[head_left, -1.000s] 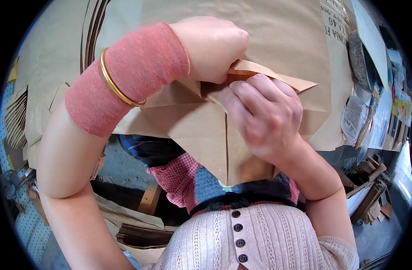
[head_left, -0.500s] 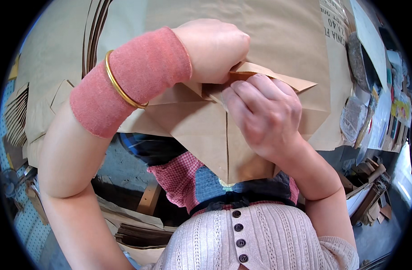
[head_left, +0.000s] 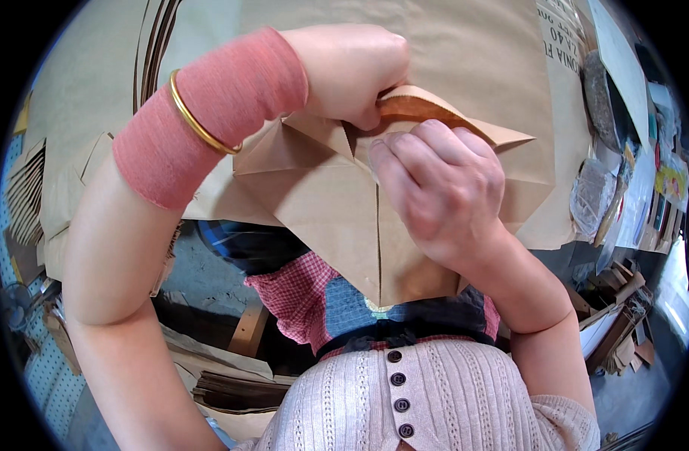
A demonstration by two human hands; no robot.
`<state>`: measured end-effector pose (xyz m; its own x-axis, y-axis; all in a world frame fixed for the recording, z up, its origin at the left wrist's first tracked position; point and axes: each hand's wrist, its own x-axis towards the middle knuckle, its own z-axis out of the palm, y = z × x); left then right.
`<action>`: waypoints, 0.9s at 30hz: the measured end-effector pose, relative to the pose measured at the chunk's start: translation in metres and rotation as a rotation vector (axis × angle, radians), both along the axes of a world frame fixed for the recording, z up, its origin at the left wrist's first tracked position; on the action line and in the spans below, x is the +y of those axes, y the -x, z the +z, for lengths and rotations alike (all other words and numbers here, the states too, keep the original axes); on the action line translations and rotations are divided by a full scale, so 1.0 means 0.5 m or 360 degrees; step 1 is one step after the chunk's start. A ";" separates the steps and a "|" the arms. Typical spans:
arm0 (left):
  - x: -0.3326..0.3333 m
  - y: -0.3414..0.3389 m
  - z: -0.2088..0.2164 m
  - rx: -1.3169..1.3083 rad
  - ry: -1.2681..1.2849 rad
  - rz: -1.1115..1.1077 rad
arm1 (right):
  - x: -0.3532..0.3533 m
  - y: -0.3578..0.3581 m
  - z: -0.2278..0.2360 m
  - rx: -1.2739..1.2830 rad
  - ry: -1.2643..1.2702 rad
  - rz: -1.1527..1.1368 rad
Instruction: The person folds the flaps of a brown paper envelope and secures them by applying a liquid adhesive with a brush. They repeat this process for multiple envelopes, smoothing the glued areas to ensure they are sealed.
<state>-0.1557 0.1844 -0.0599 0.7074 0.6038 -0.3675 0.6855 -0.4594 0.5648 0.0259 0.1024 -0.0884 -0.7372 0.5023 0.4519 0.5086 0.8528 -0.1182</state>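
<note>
A folded brown paper bag (head_left: 325, 199) lies across the near edge of the work surface, its pointed flap hanging toward my lap. A centre seam runs down that flap, and its mouth has a saw-toothed edge bowed open. My left hand (head_left: 359, 68) reaches over from the left, curled closed at the left end of the mouth; its fingertips are mostly hidden behind the hand. My right hand (head_left: 446, 192) is closed on the near layer of the bag, knuckles up, just below the opening. A pink wrist sleeve and a gold bangle are on my left forearm.
Large brown paper sheets (head_left: 472, 52) cover the surface beneath. Stacked paper edges (head_left: 28, 192) fan out at the left. A dark oblong stone-like block (head_left: 600, 101) and a clear plastic-wrapped bundle (head_left: 591, 192) stand at the right. Paper scraps (head_left: 619, 319) fill the lower right.
My left hand has shifted slightly up and left, and the bag's mouth gapes wider, showing more of its inside. My right hand has stayed nearly in place.
</note>
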 end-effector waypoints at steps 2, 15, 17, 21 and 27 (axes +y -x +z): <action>0.006 0.004 0.000 -0.0046 0.0126 0.0027 | 0.000 0.000 0.000 -0.0002 -0.0004 0.0004; 0.046 0.019 0.002 -0.0168 0.0649 -0.0014 | -0.006 0.001 -0.001 0.0002 0.0015 -0.0009; 0.048 0.020 0.009 -0.0141 0.0659 -0.0037 | -0.005 0.003 -0.008 0.0068 -0.0028 -0.0024; 0.028 0.017 0.009 -0.0018 0.0432 0.0087 | 0.000 0.005 -0.006 0.0078 -0.0059 -0.0024; 0.012 0.011 -0.001 -0.0024 0.0132 0.0012 | -0.003 0.000 -0.003 0.0021 -0.0028 -0.0016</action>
